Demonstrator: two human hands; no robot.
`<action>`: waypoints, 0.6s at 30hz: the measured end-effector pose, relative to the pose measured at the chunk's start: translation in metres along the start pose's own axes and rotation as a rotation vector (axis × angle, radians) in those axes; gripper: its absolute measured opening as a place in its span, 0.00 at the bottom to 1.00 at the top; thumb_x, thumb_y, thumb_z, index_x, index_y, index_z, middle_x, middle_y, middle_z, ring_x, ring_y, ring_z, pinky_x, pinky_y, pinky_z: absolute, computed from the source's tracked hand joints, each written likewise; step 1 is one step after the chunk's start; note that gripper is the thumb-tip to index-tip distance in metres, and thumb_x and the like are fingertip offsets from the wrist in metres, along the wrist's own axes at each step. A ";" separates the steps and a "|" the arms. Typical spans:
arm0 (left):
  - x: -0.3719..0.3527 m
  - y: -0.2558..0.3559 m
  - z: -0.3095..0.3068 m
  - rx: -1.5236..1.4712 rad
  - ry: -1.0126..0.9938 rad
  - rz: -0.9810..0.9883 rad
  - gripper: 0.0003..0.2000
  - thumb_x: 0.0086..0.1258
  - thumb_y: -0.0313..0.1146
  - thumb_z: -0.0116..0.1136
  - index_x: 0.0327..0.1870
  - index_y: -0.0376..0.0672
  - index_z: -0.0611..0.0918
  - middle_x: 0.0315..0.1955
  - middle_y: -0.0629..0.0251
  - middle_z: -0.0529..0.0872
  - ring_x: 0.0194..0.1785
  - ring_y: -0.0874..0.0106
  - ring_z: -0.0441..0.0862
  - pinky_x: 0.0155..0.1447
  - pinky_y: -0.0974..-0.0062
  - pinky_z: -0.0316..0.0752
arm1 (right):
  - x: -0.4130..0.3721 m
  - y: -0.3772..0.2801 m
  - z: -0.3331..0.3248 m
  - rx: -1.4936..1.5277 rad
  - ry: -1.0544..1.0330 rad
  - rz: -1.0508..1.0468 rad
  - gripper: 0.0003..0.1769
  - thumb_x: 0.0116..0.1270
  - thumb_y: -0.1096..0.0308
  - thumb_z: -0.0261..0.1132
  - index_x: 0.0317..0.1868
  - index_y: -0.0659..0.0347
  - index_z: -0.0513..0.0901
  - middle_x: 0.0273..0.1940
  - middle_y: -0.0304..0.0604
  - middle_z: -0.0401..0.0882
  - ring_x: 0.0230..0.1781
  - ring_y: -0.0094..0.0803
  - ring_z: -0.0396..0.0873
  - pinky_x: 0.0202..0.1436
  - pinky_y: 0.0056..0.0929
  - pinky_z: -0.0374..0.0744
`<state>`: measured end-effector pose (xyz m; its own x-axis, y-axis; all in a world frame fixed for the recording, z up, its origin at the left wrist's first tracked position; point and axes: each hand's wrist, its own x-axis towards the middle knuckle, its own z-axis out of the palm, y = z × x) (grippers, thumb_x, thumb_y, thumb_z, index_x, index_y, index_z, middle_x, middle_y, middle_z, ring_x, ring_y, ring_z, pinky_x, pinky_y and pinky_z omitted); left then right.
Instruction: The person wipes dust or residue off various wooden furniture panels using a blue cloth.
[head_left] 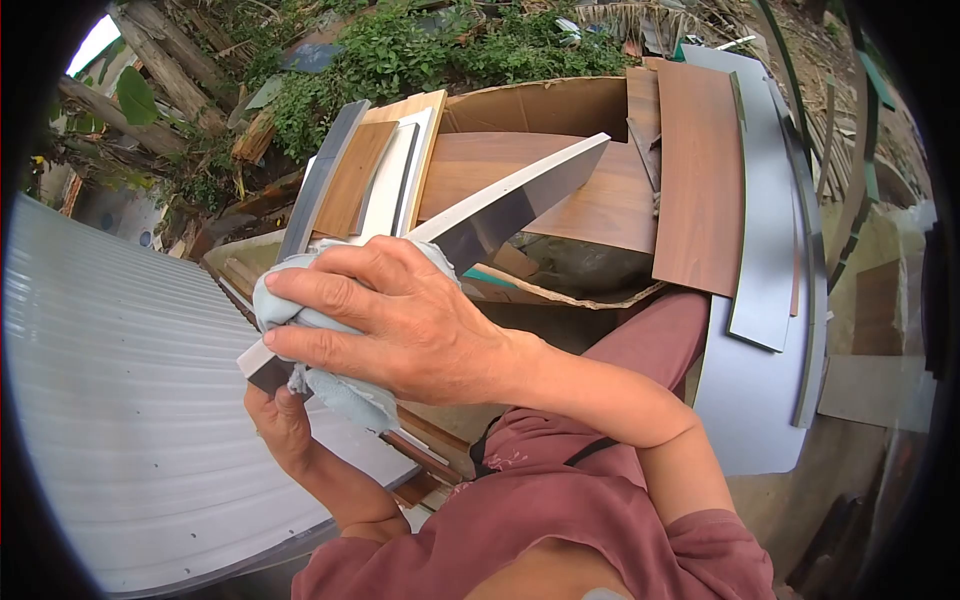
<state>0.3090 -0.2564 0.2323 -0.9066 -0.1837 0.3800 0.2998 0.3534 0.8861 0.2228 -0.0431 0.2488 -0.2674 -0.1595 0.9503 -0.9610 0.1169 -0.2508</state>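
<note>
A narrow board [535, 205] with a dark, glossy face and a pale edge is held up at a slant, its far end pointing away to the upper right. My right hand [400, 325] presses a bunched light-blue cloth [350, 397] around the near part of the board, fingers bent over the cloth. Below it, my left hand [280, 420] grips the near end of the board from underneath; most of its fingers are hidden behind the board.
Beyond the board lie wood-grain panels [700, 180], a pale grey-blue panel [765, 220] and a stack of narrow boards [355, 180]. A cardboard box [540, 108] stands behind. White corrugated sheeting [150, 400] spans the left; leafy plants [420, 55] grow at the back.
</note>
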 end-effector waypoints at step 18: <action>0.021 -0.050 -0.032 0.048 0.035 -0.141 0.38 0.60 0.61 0.56 0.58 0.32 0.72 0.53 0.58 0.76 0.56 0.69 0.73 0.61 0.70 0.65 | -0.149 0.242 -0.140 -0.626 -0.185 0.712 0.21 0.55 0.76 0.64 0.51 0.52 0.79 0.57 0.47 0.72 0.57 0.45 0.70 0.61 0.38 0.69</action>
<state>0.2844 -0.3076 0.2050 -0.9274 -0.2667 0.2621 0.1546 0.3646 0.9182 0.0401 0.1459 0.0724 -0.8310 0.0046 0.5562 -0.3719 0.7390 -0.5618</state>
